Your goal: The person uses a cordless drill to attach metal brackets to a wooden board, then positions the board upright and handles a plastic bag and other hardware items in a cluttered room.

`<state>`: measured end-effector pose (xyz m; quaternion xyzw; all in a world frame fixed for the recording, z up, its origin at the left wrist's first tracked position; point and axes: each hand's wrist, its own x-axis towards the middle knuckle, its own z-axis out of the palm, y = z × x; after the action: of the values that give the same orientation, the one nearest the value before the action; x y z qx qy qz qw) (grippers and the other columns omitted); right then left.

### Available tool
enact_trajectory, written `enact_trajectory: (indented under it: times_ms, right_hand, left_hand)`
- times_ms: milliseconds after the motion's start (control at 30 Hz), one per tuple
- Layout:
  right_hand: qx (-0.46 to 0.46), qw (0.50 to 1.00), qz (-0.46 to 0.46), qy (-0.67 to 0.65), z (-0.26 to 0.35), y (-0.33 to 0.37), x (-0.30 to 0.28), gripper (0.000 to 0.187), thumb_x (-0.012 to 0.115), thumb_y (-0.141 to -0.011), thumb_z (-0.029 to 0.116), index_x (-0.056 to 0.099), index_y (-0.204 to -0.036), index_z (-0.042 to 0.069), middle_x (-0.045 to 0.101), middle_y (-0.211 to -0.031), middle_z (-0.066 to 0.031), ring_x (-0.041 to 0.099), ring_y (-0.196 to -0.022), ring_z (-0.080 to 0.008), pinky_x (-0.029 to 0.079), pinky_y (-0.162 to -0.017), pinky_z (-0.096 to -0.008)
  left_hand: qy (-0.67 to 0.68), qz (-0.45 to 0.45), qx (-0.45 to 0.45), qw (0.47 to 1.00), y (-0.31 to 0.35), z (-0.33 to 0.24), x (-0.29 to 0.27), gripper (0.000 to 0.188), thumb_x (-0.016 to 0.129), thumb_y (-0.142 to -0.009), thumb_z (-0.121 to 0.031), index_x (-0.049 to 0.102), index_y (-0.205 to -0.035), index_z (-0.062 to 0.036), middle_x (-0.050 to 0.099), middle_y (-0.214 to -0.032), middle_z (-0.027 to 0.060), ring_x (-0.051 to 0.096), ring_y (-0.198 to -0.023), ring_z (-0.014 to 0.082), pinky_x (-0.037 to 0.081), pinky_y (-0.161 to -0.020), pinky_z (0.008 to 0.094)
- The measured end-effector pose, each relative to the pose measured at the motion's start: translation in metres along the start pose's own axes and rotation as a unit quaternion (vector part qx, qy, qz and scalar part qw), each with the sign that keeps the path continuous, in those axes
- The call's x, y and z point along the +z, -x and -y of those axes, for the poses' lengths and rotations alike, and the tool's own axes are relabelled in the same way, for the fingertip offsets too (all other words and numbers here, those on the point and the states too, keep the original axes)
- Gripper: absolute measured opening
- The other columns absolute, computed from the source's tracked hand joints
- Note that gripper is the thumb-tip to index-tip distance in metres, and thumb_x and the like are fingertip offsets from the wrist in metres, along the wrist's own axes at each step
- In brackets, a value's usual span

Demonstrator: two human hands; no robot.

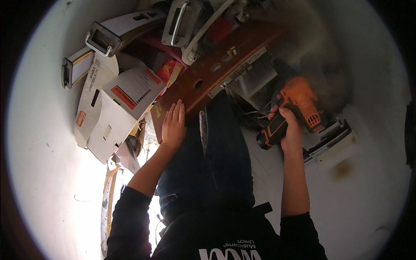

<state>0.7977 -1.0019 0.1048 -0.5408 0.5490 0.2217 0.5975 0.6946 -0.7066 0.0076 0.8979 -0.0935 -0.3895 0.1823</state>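
left: white carton (pixel 133 93) with orange labels; long pale box (pixel 92 100) just beside it. above these, metal-fronted unit (pixel 122 28) with handle. right: brown stain (pixel 342 169) on pale surface (pixel 368 195).

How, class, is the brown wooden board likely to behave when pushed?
The board looks solid and straight, so probably stiff. Metal fittings along one edge may add weight there. Its smooth face might slip under the left hand.

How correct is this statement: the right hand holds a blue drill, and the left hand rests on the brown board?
The drill is not blue: the head view shows it orange and black. The right hand does hold it, and the left hand rests on the brown board.
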Motion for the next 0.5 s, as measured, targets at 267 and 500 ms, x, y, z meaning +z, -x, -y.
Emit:
enact_trajectory:
  times_ms: [267, 500]
  right_hand:
    - [-0.001, 0.999, 0.024, 0.049, 0.003, -0.004, -0.002, 0.037, 0.056, -0.077, 0.013, 0.052, -0.11, -0.001, 0.057, -0.078, -0.0072, 0.055, -0.069, -0.0146, 0.047, -0.063, -0.0268]
    - [0.026, 0.998, 0.023, 0.049, -0.006, -0.009, 0.002, 0.038, 0.057, -0.076, 0.013, 0.052, -0.11, -0.002, 0.057, -0.077, -0.0069, 0.055, -0.07, -0.0149, 0.046, -0.064, -0.0273]
  left_hand:
    - [-0.026, -0.029, 0.011, 0.999, 0.007, -0.003, 0.02, 0.054, 0.048, -0.077, -0.005, 0.036, -0.129, -0.0042, 0.035, -0.136, 0.0089, 0.037, -0.123, 0.028, 0.032, -0.1, 0.0415]
    - [-0.054, -0.006, -0.01, 0.998, 0.005, -0.003, 0.029, 0.057, 0.048, -0.079, -0.008, 0.033, -0.134, -0.0102, 0.032, -0.138, 0.0077, 0.032, -0.126, 0.0283, 0.028, -0.102, 0.0448]
